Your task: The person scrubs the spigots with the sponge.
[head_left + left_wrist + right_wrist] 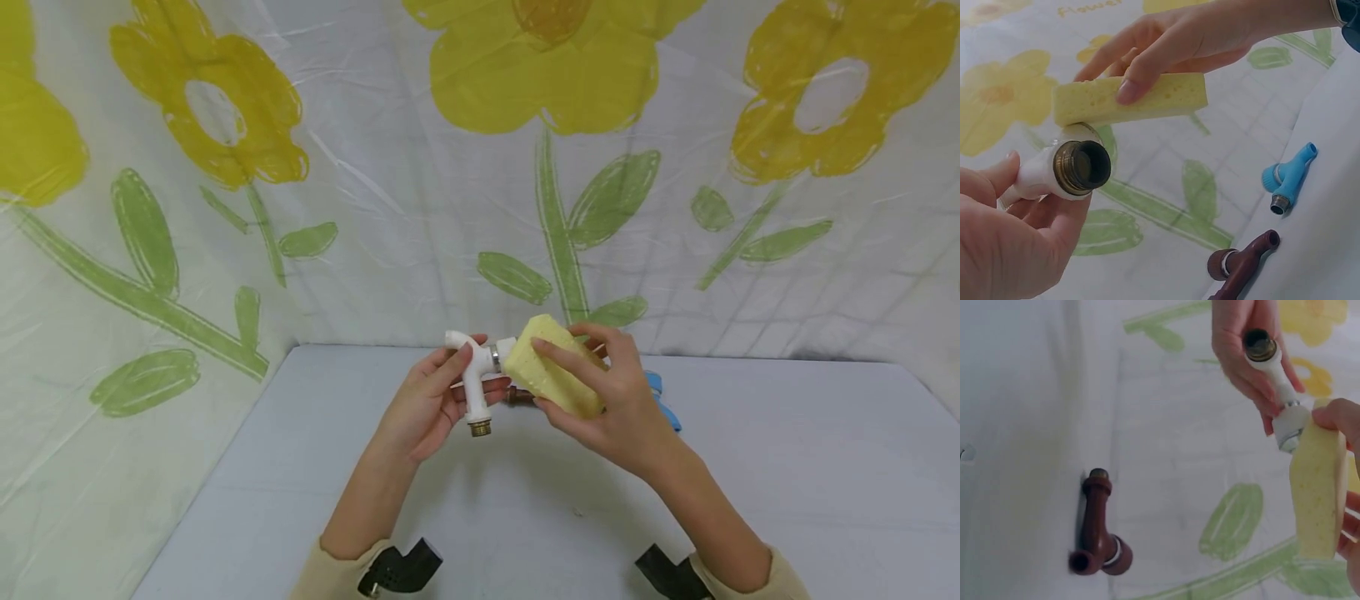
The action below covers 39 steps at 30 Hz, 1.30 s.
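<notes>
My left hand holds a white plastic tap above the table, thumb on one side and fingers behind. The tap's brass-threaded end faces the left wrist camera, and in the head view it points down. A pale yellow sponge is pinched between the thumb and fingers of my right hand. One end of the sponge overlaps the tap's white knob, and in the right wrist view the sponge lies right at that knob.
On the table behind my hands lie a dark brown tap and a blue tap, both partly hidden in the head view. A white sheet painted with yellow flowers hangs at the table's back edge.
</notes>
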Each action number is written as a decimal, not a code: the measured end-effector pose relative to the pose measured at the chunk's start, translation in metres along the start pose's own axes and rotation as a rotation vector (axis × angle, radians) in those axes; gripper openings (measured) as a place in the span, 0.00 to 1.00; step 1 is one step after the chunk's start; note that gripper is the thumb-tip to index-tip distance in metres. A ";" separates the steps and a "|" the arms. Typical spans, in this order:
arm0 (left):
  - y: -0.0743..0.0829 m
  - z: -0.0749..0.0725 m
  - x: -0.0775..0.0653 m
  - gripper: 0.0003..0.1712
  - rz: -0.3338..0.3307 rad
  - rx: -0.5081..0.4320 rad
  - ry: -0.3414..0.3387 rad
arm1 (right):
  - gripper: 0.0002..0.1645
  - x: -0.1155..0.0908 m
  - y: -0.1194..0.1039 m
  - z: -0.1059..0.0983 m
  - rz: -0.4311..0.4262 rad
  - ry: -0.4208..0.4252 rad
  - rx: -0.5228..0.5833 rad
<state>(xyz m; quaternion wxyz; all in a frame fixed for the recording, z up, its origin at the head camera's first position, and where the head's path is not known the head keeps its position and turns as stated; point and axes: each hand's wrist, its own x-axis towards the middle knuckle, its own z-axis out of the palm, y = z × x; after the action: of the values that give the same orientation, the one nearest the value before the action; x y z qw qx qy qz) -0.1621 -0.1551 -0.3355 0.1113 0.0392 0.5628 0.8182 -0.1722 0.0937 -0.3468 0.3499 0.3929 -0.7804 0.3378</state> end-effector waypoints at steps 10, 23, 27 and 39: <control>-0.001 0.002 0.003 0.22 0.058 0.078 0.135 | 0.37 0.001 -0.003 -0.001 -0.072 -0.084 -0.028; 0.001 -0.010 0.001 0.17 0.241 0.435 -0.158 | 0.33 0.003 -0.007 -0.009 -0.021 -0.111 -0.003; -0.001 -0.013 0.000 0.17 0.303 0.489 -0.224 | 0.33 0.003 -0.008 -0.014 0.041 -0.154 -0.004; -0.002 -0.014 -0.001 0.14 0.615 0.838 -0.151 | 0.30 0.001 -0.007 -0.020 0.110 -0.217 0.016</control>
<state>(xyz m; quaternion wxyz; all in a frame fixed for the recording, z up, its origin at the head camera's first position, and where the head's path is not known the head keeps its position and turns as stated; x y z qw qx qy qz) -0.1629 -0.1670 -0.3424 -0.1191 0.3029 0.7947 0.5124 -0.1609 0.1059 -0.3333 0.2414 0.3865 -0.8313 0.3182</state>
